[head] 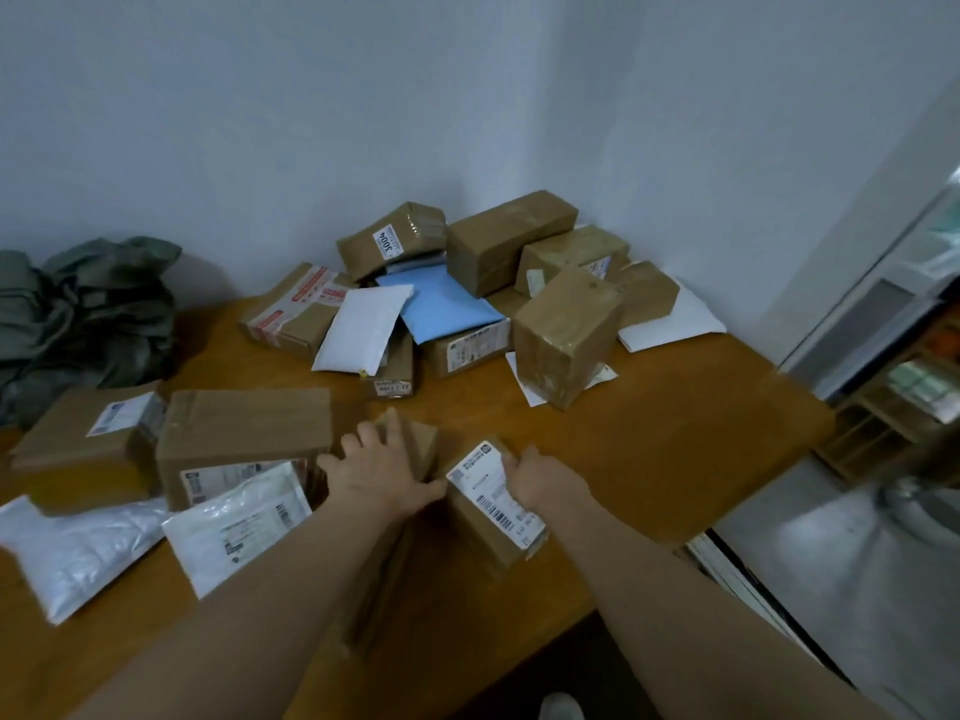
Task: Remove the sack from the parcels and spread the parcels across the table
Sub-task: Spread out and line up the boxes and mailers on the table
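Wooden table (675, 433) in corner: sack (88, 314) already off; far pile (483, 283) unspread; left hand (382, 470) flat, fingers apart, right hand (545, 483) clamped on labelled box (488, 506).

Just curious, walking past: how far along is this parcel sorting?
The green sack already lies off to the side. The left hand rests on a small brown box; the right hand grips a labelled box. The pile in the corner is still heaped on the table.
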`<state>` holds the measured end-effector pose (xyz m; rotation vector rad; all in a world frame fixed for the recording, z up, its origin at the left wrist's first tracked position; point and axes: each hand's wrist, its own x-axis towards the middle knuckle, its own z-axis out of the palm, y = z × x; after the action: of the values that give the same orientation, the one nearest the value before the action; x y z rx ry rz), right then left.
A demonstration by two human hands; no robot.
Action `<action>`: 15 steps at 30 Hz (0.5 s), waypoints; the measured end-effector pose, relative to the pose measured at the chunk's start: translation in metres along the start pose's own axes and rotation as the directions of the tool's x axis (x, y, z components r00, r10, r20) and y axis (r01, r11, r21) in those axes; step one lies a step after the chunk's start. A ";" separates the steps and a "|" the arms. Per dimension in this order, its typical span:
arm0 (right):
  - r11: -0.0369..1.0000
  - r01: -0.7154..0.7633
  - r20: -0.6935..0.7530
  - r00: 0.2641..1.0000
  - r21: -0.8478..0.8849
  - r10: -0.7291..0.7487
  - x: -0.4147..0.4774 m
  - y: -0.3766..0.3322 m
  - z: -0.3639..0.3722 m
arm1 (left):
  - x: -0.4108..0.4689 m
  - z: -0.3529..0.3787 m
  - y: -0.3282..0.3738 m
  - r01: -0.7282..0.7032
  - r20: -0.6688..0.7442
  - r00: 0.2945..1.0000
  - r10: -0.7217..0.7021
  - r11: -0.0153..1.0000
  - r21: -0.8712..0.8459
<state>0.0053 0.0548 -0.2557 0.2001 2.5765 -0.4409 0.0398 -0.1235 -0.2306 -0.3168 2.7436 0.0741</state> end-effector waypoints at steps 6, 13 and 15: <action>0.902 0.294 -0.562 0.707 -0.317 -0.428 0.054 0.004 -0.102 | 0.037 -0.038 0.050 0.001 -0.072 0.997 -0.010 0.994 -0.113; 0.868 0.471 -0.169 0.853 -0.158 -0.493 0.166 0.027 -0.209 | 0.100 -0.076 0.158 -0.159 -0.208 0.978 0.032 0.759 -0.631; 0.835 0.548 -0.190 0.815 -0.052 -0.547 0.178 0.037 -0.233 | 0.114 -0.092 0.184 -0.147 -0.232 0.972 -0.033 0.685 -0.714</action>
<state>-0.2468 0.1805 -0.1672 -0.5480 2.8045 -0.6602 -0.1385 0.0228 -0.1865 -0.4652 2.8095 1.2543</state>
